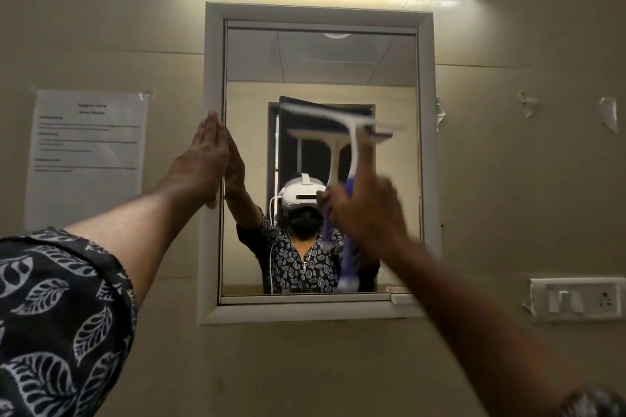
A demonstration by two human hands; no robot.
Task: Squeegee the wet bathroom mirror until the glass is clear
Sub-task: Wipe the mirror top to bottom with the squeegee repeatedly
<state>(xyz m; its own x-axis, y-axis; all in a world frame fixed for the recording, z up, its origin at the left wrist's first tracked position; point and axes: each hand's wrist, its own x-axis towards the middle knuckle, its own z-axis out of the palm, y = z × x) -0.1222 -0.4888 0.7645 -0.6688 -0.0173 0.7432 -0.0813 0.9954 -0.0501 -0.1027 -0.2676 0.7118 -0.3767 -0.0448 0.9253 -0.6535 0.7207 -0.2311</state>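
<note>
upper mirror glass unobstructed; left hand flat against frame's left edge; squeegee spans mid-glass

The mirror is a tall rectangle of glass set in a pale grey frame on a beige wall, and it reflects a ceiling and a doorway. The squeegee is raised before the glass at about 3 o'clock from its middle, blurred. Its white blade bar lies roughly level, tilted down toward 4 o'clock; a white neck runs down to a purple handle pointing to 6 o'clock.
</note>
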